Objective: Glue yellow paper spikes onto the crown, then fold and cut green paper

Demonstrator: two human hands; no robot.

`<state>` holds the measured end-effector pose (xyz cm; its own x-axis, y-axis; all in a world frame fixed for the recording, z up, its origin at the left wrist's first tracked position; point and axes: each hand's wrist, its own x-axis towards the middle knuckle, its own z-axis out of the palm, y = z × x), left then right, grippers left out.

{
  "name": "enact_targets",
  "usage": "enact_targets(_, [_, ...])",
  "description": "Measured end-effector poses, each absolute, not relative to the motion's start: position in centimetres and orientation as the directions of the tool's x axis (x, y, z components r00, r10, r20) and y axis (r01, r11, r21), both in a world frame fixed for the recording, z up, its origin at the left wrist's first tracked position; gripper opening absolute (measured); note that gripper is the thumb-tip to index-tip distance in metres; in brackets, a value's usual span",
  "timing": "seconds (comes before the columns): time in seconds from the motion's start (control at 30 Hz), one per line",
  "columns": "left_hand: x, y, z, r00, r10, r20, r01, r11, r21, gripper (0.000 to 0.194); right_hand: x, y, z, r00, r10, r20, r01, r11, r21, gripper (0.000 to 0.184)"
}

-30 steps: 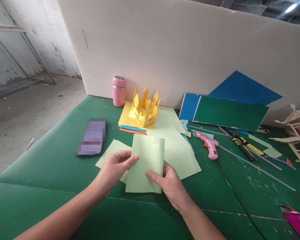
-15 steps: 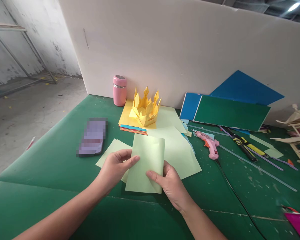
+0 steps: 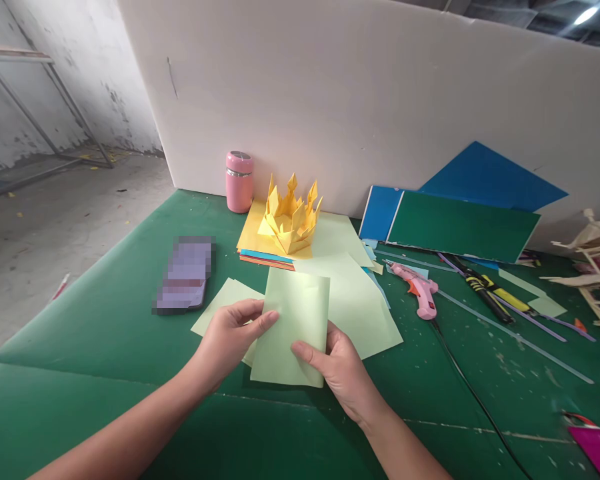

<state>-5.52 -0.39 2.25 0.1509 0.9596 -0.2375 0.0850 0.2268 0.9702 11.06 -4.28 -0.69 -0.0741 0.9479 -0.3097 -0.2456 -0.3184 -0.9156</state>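
Observation:
Between my two hands is a pale green sheet of paper (image 3: 293, 333), raised a little above the table and tilted toward me. It looks folded, with a curved edge on the right. My left hand (image 3: 235, 330) pinches its left edge, thumb on the front face. My right hand (image 3: 337, 367) grips the lower right edge, thumb in front and fingers hidden behind. More pale green sheets (image 3: 357, 313) lie beneath and to the right, and a smaller green piece (image 3: 223, 307) shows behind my left hand. Farther back, a yellow folded-paper crown (image 3: 293, 220) stands on a stack of coloured paper (image 3: 250, 233).
A pink flask (image 3: 239, 183) stands by the pale board (image 3: 330, 100). The phone-like purple item (image 3: 185, 273) lies left. To the right are a pink glue gun (image 3: 417, 290) with its cord, glue sticks (image 3: 520, 339), yellow-black cutters (image 3: 490, 297) and a wooden stick model (image 3: 597, 267) on the green table (image 3: 105, 320).

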Motion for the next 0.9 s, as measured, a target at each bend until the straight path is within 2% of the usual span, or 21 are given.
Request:
enact_targets(0.4, [-5.5,-0.4,1.8,0.148,0.965,-0.217,0.079,0.207,0.975,0.034,11.0,-4.3,-0.8,-0.074,0.949,-0.307,-0.244,-0.316,-0.917,0.055])
enact_targets(0.53, [-5.8,0.3,1.0,0.081,0.995,-0.065,0.075,0.059,0.995,0.051,10.9,-4.3,-0.6,-0.104,0.954,-0.280,-0.276,-0.298,-0.914,0.057])
enact_targets(0.57, [-6.0,0.5,0.8,0.071,0.997,-0.016,0.101,0.009,0.995,0.048,10.9,-4.3,-0.6,-0.116,0.956,-0.269,-0.287,-0.291,-0.913,0.060])
enact_targets(0.63, [-6.5,0.9,0.6,0.073,0.996,0.056,0.204,-0.070,0.976,0.032,10.7,-4.4,-0.8,-0.124,0.964,-0.234,-0.284,-0.261,-0.923,0.069])
enact_targets(0.7, [-7.1,1.2,0.5,0.109,0.991,0.080,0.358,-0.114,0.927,0.017,10.6,-4.5,-1.2,-0.083,0.981,-0.174,-0.205,-0.188,-0.961,0.076])
enact_targets(0.77, [-7.7,1.5,0.5,0.154,0.986,0.064,0.490,-0.133,0.861,0.018,10.5,-4.6,-1.6,-0.022,0.997,-0.076,-0.050,-0.077,-0.996,0.073])
enact_targets(0.83, [-8.1,1.6,0.5,0.176,0.983,0.045,0.564,-0.138,0.814,0.021,10.6,-4.8,-1.9,-0.002,0.998,0.056,0.157,0.056,-0.986,0.061])
enact_targets(0.9, [-8.3,1.7,0.5,0.180,0.983,0.036,0.602,-0.139,0.786,0.023,10.7,-5.0,-1.9,-0.048,0.979,0.199,0.363,0.203,-0.909,0.045])
